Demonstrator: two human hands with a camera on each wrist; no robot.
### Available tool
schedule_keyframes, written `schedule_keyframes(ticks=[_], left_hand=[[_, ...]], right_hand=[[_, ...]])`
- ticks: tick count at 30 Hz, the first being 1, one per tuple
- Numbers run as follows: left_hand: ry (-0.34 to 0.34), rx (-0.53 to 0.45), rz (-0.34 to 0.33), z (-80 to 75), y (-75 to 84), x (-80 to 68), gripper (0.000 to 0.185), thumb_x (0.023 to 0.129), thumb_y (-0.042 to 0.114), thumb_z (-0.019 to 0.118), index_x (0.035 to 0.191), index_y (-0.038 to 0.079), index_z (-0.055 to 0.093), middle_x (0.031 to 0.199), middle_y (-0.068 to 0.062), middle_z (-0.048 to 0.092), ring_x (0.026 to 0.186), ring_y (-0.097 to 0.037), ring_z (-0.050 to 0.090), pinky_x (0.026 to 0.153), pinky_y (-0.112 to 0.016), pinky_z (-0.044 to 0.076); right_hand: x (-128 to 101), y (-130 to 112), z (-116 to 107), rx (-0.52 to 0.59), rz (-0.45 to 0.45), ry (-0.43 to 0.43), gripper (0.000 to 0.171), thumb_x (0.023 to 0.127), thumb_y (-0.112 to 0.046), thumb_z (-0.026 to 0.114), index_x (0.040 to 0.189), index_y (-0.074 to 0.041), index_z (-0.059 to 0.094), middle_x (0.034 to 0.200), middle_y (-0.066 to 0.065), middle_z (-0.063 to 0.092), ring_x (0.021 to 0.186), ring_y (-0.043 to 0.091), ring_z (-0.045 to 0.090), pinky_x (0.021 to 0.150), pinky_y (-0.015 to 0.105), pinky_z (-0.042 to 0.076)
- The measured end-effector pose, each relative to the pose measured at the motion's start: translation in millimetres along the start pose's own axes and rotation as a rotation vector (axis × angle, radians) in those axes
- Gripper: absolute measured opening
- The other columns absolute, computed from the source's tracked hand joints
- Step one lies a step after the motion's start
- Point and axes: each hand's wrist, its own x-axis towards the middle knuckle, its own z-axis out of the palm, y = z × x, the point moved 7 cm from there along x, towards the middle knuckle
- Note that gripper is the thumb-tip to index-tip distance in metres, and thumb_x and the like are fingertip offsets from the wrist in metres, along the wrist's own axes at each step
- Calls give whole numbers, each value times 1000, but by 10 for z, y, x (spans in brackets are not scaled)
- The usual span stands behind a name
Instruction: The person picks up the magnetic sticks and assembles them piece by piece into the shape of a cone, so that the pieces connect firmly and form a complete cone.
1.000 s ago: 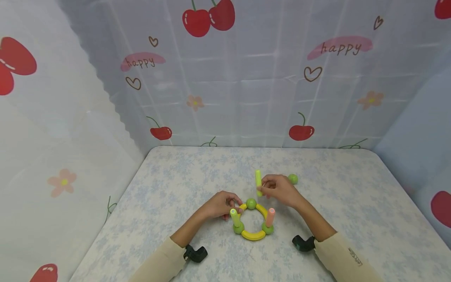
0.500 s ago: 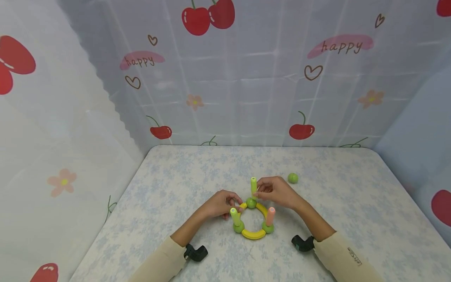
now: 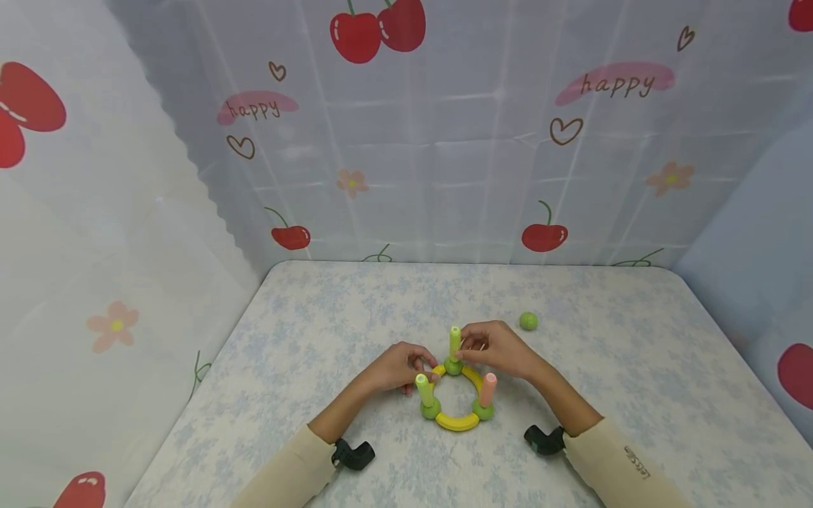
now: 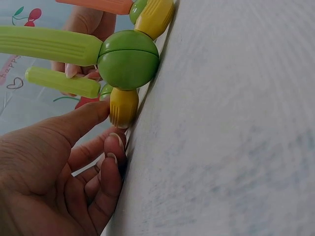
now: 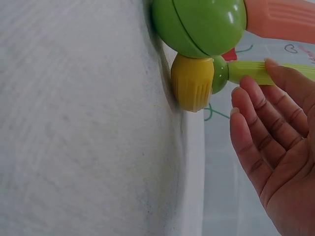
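A ring of yellow curved pieces [image 3: 457, 422] joined by green balls lies on the table. A light green stick [image 3: 421, 386] and an orange stick [image 3: 488, 389] stand on its two near balls. My right hand [image 3: 462, 344] pinches a second light green stick [image 3: 454, 341], upright on the far green ball [image 3: 453, 366]. My left hand [image 3: 424, 365] holds the ring's far-left yellow curve. In the left wrist view my thumb [image 4: 81, 120] presses the yellow piece's end [image 4: 123, 105] under a green ball [image 4: 128, 59]. In the right wrist view a fingertip [image 5: 275, 64] touches the green stick [image 5: 256, 72].
A loose green ball [image 3: 528, 322] lies behind and to the right of my right hand. The table [image 3: 635, 367] has a pale floral cloth. Cherry-print curtains [image 3: 444, 141] close off the back and both sides. Black wrist mounts [image 3: 352, 455] sit near the front edge.
My right hand has brought the light green stick down and left, from beside the ring onto the far green ball, where it now stands upright. The left hand has stayed put.
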Motion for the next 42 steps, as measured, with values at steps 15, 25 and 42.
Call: schedule_keyframes(ticks=[15,25,42], left_hand=[[13,9,-3,2,-19,13,20,89,29,81,104,17,75,69,-4,67,44,-17,56,44,-29,49],[16,2,-5,11,-19,6,20,89,27,81,105,15,75,70,-5,67,44,-17,55,45,-29,48],[8,12,-15,13,-6,-1,22,90,30,81,107,16,75,71,-3,67,45,-16,56,45,-28,49]], right_hand=[[-45,39,-245,-119,18,43,25,89,-14,80,112,-7,73,89,-5,71,80,12,66,72,30,57],[-181,231,-783,-251,139,255,25,88,-16,82,111,-9,74,109,11,73,97,27,66,79,40,58],[-369,654,-1057,-397,332,193,40,90,-6,77,126,6,65,120,23,67,101,39,67,79,47,57]])
